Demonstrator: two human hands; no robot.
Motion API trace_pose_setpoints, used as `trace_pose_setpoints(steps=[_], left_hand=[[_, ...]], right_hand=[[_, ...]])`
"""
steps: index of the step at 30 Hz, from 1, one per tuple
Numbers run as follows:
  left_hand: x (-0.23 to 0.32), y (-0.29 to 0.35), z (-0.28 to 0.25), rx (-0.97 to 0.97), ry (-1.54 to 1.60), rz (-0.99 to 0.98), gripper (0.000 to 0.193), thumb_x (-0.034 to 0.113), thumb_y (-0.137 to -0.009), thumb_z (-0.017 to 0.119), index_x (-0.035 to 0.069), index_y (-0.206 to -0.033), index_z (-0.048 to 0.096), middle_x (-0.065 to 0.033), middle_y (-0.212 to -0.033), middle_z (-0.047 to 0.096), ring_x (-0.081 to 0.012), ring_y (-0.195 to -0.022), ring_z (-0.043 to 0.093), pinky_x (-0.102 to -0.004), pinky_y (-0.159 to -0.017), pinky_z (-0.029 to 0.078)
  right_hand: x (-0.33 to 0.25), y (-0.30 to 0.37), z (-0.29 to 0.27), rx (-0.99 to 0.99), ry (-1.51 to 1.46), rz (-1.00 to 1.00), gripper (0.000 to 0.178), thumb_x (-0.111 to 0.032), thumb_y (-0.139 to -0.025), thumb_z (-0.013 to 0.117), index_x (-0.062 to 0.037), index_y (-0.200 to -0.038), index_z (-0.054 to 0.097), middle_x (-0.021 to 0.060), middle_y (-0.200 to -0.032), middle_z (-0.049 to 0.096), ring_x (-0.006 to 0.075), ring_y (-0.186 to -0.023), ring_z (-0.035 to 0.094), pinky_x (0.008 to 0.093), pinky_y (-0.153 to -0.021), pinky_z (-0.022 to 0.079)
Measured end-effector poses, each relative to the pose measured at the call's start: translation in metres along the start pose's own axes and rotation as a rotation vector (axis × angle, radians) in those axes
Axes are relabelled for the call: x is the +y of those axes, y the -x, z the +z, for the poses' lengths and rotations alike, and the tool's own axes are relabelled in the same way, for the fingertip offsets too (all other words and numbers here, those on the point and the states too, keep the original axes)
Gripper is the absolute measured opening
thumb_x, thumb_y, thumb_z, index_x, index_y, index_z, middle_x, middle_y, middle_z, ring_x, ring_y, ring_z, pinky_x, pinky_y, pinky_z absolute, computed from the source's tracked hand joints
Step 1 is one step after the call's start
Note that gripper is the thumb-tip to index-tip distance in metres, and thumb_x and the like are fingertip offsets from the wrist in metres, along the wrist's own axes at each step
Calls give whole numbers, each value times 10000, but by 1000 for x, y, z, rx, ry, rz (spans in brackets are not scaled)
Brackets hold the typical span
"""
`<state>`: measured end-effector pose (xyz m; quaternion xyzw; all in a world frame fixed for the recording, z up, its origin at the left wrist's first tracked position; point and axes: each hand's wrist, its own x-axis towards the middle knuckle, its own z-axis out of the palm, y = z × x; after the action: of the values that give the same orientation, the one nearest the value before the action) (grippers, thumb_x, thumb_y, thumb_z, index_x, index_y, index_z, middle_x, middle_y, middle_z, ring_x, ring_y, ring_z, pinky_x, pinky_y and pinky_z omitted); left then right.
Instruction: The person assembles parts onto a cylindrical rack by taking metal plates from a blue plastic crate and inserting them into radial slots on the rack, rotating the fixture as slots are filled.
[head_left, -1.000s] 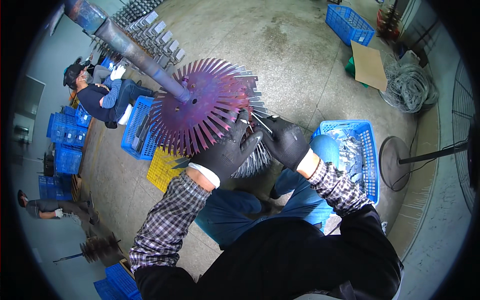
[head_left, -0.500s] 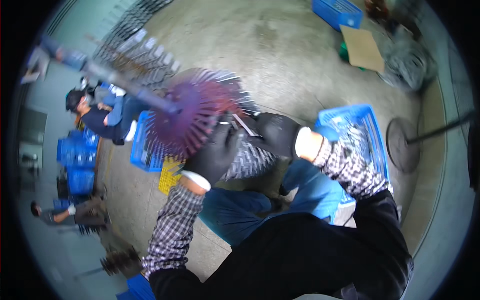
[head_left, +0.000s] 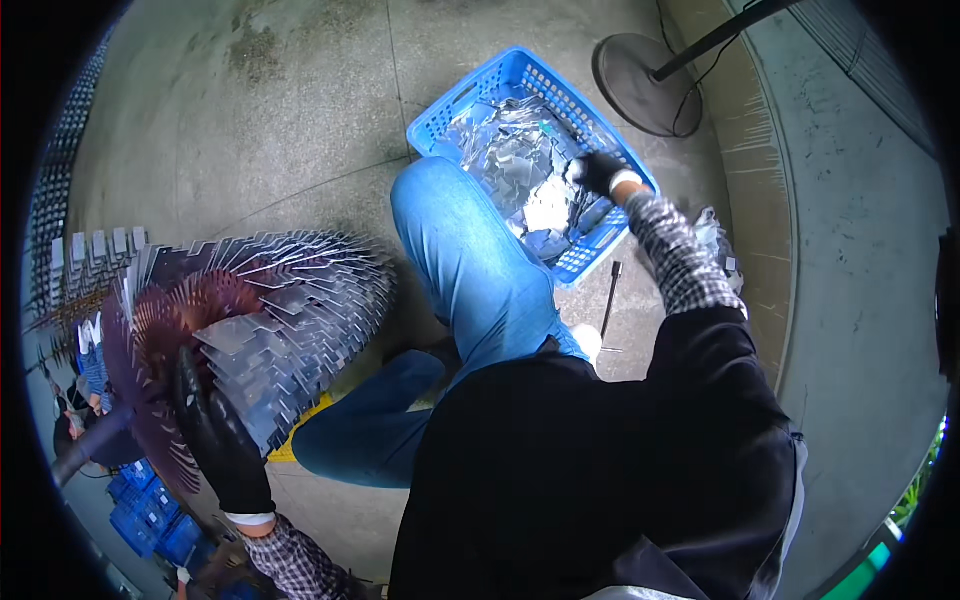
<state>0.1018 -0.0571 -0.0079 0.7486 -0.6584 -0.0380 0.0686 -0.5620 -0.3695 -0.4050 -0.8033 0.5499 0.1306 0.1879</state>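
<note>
My left hand [head_left: 218,435], in a black glove, lies against the side of a large round rack [head_left: 165,350] of dark reddish slotted discs. Its fingers are stretched out along the rack, apparently holding nothing. Rows of thin grey metal plates [head_left: 290,345] stand out from the rack in dense rings. Over on the right, my right hand [head_left: 600,174], also gloved, reaches into a blue plastic basket [head_left: 450,112] at its right side. Loose flat metal pieces [head_left: 515,160] fill that basket, and my hand is down among them. Its fingertips are dark and partly hidden, so their grip is unclear.
My bent legs [head_left: 465,240] lie between rack and basket. A round black stand base [head_left: 645,85] with a slanted pole stands beyond the basket, near the wall [head_left: 860,250]. Blue crates [head_left: 150,510] and another person [head_left: 75,415] are at the far left.
The view has swung right. My right hand has left the rack, where both hands were close together around a small metal piece, and moved into the basket. My left hand remains by the rack.
</note>
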Motion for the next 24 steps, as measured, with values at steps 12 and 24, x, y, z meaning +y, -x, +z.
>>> trace_pose_setpoints(steps=[12, 24], left_hand=[[33, 2, -16, -12, -13, -33, 502, 151, -1129, 401, 18, -1612, 442, -158, -1639, 488, -318, -1488, 471, -401, -1276, 297], [61, 4, -14, 78, -85, -89, 562, 39, -1053, 464, 49, -1614, 447, -155, -1654, 465, -331, -1515, 443, -424, -1277, 309]], right_hand=[[-88, 27, 104, -115, 408, -238, 216, -229, -965, 610, -141, -959, 806, 121, -1023, 797, 333, -858, 749, 505, -750, 578], [-96, 46, -71, 135, -451, -72, 198, -223, -962, 698, -58, -979, 806, 131, -923, 772, 266, -756, 705, 401, -710, 558]])
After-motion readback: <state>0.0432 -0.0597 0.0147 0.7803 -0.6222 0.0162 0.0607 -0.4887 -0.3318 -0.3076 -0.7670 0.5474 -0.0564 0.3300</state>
